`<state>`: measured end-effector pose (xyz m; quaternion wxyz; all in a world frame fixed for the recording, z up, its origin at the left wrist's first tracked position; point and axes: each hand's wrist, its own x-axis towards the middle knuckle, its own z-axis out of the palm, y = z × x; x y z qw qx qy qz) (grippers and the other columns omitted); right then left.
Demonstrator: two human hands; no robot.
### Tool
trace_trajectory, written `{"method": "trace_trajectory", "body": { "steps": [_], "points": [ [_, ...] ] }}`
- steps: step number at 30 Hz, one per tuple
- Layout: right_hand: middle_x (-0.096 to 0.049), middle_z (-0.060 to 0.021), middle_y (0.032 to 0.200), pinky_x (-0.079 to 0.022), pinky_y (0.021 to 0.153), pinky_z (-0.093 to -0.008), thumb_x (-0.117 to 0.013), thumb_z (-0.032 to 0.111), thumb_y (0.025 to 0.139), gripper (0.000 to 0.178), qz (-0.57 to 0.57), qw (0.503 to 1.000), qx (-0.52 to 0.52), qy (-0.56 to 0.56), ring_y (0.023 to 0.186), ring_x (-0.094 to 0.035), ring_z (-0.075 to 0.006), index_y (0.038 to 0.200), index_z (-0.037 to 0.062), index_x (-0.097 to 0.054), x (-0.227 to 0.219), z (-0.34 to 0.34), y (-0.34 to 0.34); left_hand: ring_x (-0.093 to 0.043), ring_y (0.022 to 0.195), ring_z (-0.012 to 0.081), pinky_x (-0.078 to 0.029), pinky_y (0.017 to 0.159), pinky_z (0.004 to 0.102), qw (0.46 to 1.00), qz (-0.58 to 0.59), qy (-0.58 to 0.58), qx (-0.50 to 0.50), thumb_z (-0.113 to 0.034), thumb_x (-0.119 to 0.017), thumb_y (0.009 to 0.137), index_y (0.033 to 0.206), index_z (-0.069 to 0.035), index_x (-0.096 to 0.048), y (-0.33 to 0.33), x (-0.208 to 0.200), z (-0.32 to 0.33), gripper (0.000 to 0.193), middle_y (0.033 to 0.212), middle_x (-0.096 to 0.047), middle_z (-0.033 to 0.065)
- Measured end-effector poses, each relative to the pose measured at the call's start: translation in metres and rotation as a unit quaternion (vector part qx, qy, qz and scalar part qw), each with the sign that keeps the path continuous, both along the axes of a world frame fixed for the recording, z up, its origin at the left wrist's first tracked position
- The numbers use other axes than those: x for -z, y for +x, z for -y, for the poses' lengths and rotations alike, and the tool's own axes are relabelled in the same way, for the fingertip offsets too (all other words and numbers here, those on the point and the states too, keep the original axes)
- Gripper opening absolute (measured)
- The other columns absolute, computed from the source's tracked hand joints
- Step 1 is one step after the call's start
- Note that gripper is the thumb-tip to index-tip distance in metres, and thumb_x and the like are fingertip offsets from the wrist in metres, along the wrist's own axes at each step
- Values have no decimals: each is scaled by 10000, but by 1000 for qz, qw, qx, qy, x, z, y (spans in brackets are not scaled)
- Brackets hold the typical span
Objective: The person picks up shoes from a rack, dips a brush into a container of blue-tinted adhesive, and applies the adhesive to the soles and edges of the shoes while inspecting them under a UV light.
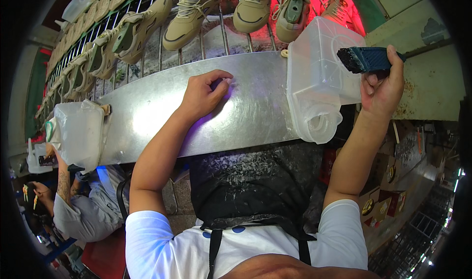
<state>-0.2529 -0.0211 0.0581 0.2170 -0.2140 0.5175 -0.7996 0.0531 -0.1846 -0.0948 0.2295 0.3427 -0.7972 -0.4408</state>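
Brush (366,59), one, in right fingers (395,65)

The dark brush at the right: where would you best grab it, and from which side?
I'd take the brush by its textured body, toward the end away from the bristles, coming from the right. The bristles point left and carry whitish residue, so that end is probably best avoided. The right hand holds it from that side.

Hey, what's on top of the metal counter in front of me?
Your left hand is on or just over the metal counter; a translucent container is at its left end, another at its right. Whatever lies beneath the hand and containers is covered.
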Motion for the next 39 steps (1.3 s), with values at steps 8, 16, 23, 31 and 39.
{"method": "trace_trajectory", "body": {
  "steps": [8,16,23,31,39],
  "points": [
    [-600,-29,634,-316,333,-244,-693,288,927,284,4,1000,4,3,417,-480,-105,767,74,-597,-1,1,0,-626,696,66,-513,659,246,1000,0,-26,17,-89,-628,981,1107,-8,-731,1,3,0,182,751,-703,35],
    [-592,-27,626,-315,331,-246,-693,291,928,294,-2,1000,-4,1,415,-478,-106,755,79,-586,0,0,-1,-619,699,61,-504,644,238,1000,-8,-8,14,-100,-629,990,1111,-16,-735,2,3,2,182,766,-699,18],
    [-596,-29,636,-313,328,-246,-689,285,932,280,6,1000,-4,-1,412,-476,-108,772,82,-582,-1,0,0,-504,596,48,-413,544,226,966,-104,235,-27,-135,-642,1011,1119,-29,-713,4,-7,6,168,751,-656,-1],
    [-594,-28,637,-311,327,-244,-690,283,931,268,10,1000,-7,0,411,-477,-111,789,82,-585,-1,0,-2,-479,582,56,-390,543,211,935,-178,303,-51,-158,-628,1018,1096,-46,-714,7,-16,11,161,750,-658,17],
    [-599,-23,649,-304,326,-238,-707,303,928,289,28,999,15,10,403,-464,-105,775,97,-575,-6,0,7,-596,683,100,-476,625,244,929,-310,146,-138,-208,-573,1046,1071,15,-715,51,-42,58,266,837,-707,68]
  ]
}}
